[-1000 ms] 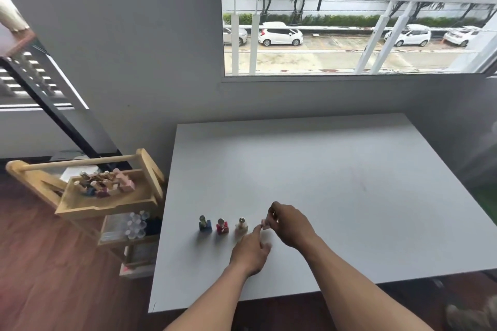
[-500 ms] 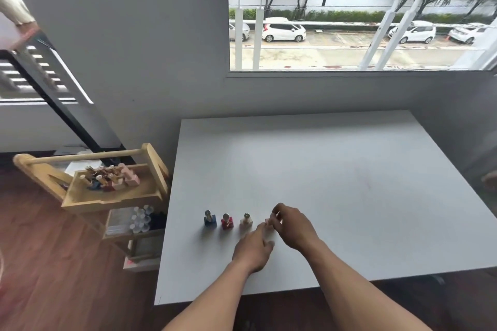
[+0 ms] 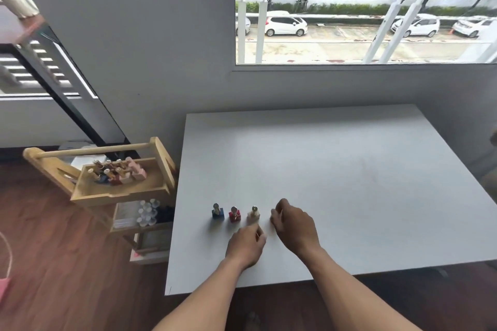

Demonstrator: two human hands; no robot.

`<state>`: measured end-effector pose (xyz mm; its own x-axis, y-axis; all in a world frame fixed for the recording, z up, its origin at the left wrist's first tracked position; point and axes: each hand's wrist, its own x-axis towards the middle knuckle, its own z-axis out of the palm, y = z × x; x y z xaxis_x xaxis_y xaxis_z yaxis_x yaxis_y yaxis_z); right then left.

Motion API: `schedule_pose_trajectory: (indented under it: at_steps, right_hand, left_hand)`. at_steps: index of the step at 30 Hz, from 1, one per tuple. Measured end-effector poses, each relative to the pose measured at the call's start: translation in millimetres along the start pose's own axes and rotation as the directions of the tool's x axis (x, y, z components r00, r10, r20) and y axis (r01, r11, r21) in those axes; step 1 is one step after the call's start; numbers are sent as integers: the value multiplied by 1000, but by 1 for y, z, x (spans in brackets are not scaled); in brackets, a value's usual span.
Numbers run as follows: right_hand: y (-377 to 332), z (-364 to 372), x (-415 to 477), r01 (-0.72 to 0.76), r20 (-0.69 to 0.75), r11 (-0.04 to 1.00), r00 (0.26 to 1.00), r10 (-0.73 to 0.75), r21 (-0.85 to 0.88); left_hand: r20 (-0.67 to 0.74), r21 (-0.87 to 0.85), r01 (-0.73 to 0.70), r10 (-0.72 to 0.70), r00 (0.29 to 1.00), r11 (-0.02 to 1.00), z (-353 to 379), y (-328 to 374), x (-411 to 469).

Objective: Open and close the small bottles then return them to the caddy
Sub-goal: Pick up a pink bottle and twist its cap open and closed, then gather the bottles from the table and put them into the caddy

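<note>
Three small bottles stand upright on the table (image 3: pixel 349 169) just ahead-left of the left hand (image 3: pixel 246 246): blue bottle (image 3: pixel 217 212), red bottle (image 3: pixel 234 214), white bottle (image 3: pixel 253 214). A fourth seems hidden under the right hand (image 3: pixel 294 226), whose curled fingers hide any grip; the left's fingertips pinch something tiny. The caddy (image 3: pixel 118 191) sits far left.

Right hand (image 3: pixel 294 226) hides its fingertips — any bottle there unseen
</note>
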<state>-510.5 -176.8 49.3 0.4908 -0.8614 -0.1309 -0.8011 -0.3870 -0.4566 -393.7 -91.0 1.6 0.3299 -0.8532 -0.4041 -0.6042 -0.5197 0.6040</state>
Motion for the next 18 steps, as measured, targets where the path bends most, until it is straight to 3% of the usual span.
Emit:
schedule_pose_trajectory:
  at_steps: [8,13,18]
  right_hand:
    - [-38,41,-17,147,102,988,983,-152,53]
    - [-61,61,-17,67,186,982,977,-100,177]
    - [-74,74,-17,-4,159,981,987,-28,196]
  left_hand:
    - [-145,44,142,-135,980,989,-24,-59,-17]
    - [-306,5,239,-226,925,971,-48,-80,-18]
    - [-353,-55,212,-218,910,976,-66,-81,-6]
